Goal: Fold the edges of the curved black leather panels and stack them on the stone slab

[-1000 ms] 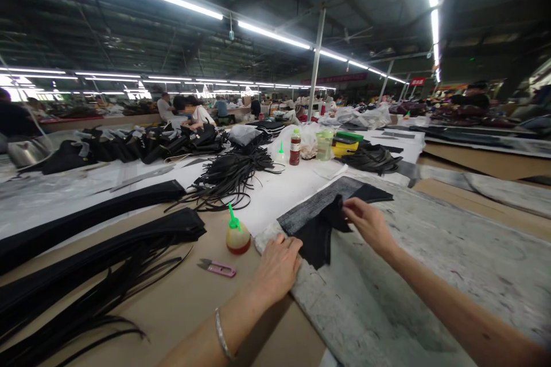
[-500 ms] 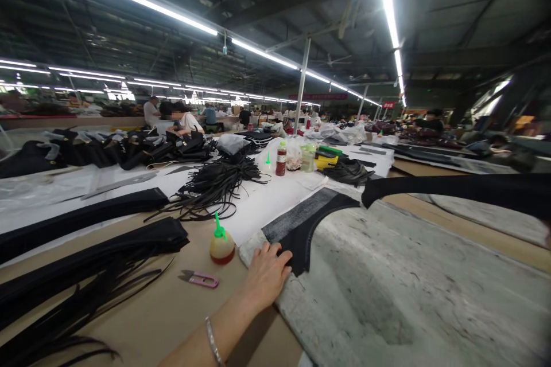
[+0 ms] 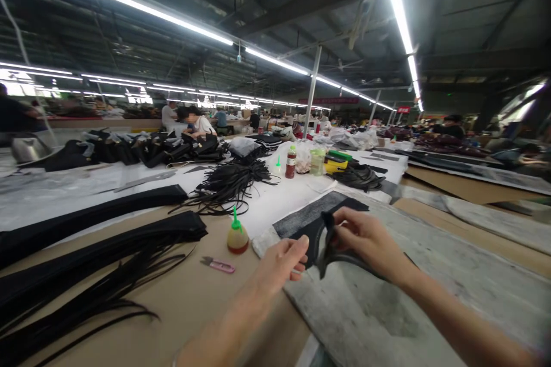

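Observation:
My right hand [image 3: 365,238] pinches a black curved strip of leather-like material [image 3: 329,246], bent upward over the pale, stained slab [image 3: 430,252]. Just left of it, my left hand [image 3: 282,261] has its fingers curled and thumb laid along them; what is in them, if anything, does not show. Behind both hands lies a flat black piece with a grey, worn-looking band [image 3: 303,212], partly covered by the strip. Left of my left hand are pink-handled thread snips [image 3: 220,265] and a round squeeze bottle with a green nozzle [image 3: 237,235], amber liquid inside.
Long black stacked strips [image 3: 150,229] spread across the left of the table. A heap of thin black straps [image 3: 232,180] lies beyond. Farther back stand a red drink bottle [image 3: 291,161] and a green-tinted container [image 3: 317,161]. Co-workers sit in the background.
My right hand has come into view from the right with the black strip, which was stretched out at the right. My left hand has lifted off the flat black piece and curled its fingers.

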A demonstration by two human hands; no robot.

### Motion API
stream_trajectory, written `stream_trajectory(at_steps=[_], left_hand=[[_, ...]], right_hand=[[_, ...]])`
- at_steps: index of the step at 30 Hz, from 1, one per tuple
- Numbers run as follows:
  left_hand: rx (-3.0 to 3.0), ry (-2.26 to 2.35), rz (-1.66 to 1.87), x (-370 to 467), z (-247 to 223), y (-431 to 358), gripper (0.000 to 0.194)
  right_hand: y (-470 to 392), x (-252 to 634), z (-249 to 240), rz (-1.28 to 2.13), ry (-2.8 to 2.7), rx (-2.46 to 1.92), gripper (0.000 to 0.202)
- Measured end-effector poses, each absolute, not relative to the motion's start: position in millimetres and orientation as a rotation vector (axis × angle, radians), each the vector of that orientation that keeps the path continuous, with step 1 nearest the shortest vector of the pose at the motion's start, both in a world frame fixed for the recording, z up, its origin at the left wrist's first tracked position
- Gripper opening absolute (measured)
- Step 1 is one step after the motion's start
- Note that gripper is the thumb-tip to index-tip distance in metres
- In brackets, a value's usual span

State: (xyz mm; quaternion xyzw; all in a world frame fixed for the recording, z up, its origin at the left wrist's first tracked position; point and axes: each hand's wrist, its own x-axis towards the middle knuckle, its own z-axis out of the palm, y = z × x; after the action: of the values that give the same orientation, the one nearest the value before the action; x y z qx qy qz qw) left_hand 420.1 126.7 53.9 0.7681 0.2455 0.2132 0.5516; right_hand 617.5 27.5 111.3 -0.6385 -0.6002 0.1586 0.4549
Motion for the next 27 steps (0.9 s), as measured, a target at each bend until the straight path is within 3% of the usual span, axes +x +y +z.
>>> stream_trajectory(at_steps=[2,5,13,17,21,27], left_hand=[[1.631,0.629,0.519,392,58,121,0.065],[1.594,0.786,0.642,348,47,124,0.045],[1.428,1.115,0.774,214,8,125,0.02],[0.983,1.145,0.77,118,-3,102,0.031],[0.717,1.422,0.896,25,-8,64,0.034],[0.862,1.702,0.885,-39,-2,19,0.033]], right_hand=[[56,571,88,0.451,-1.594,-1.523,0.015],[87,509,61,0.472,-1.762,-1.423,0.006],[118,391,36,0.483,-2.087,-1.178,0.008],[97,349,24,0.421,-2.337,-0.974,0.018],[72,334,-2,0.071,-2.488,-0.623,0.028],[83,347,-29,-0.271,-2.542,-0.549,0.028]])
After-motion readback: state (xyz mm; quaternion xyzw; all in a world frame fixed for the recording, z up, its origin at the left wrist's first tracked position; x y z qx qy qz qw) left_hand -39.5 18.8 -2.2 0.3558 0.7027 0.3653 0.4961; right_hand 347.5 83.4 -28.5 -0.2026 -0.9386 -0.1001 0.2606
